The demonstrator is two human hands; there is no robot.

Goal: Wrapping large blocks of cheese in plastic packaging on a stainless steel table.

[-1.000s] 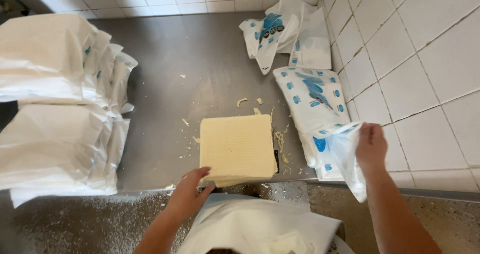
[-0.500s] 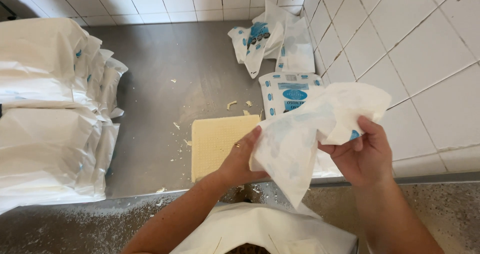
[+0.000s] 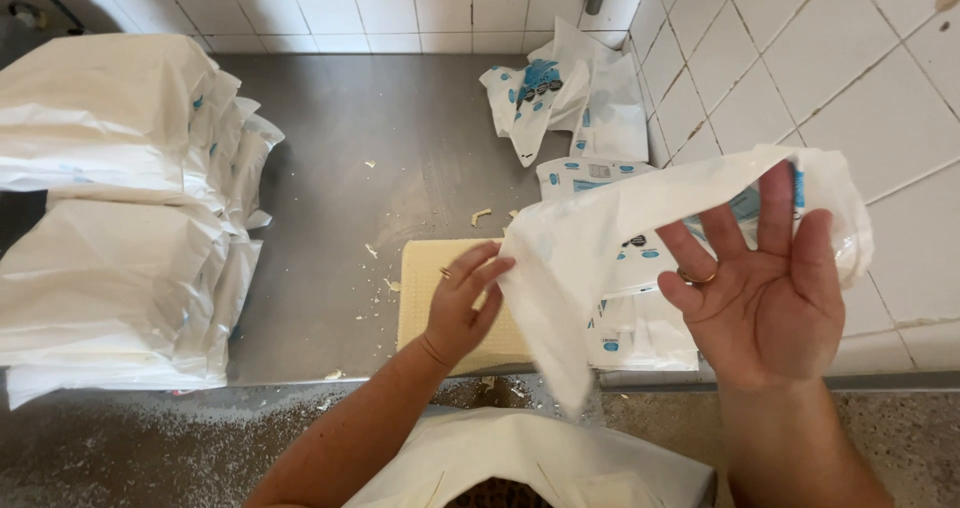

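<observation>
The white plastic wrapper [image 3: 600, 258] hangs in the air between both hands, above the front edge of the steel desk [image 3: 330, 158]. The left hand [image 3: 465, 303] pinches one edge of the wrapper with the tips of its fingers [image 3: 495, 268]. The right hand [image 3: 765, 288] is held up flat with its palm to the camera, its fingers [image 3: 775, 208] spread wide, and the wrapper lies over the back of them, so only its top edge shows behind the fingertips. Half a second ago both hands bunched the wrapper close together; now they are pulled apart and the wrapper is stretched out long, and the right hand has opened up. The pale yellow cheese block [image 3: 430, 288] lies on the desk just under the left hand, with small crumbs around it. Empty wrappers with blue print [image 3: 560, 98] lie by the tiled wall, and more lie flat under the stretched wrapper. On the left side of the desk sit stacks of filled white bags [image 3: 110, 218]; I cannot tell what is in them. A white bag [image 3: 520, 458] stands open below the desk edge.
</observation>
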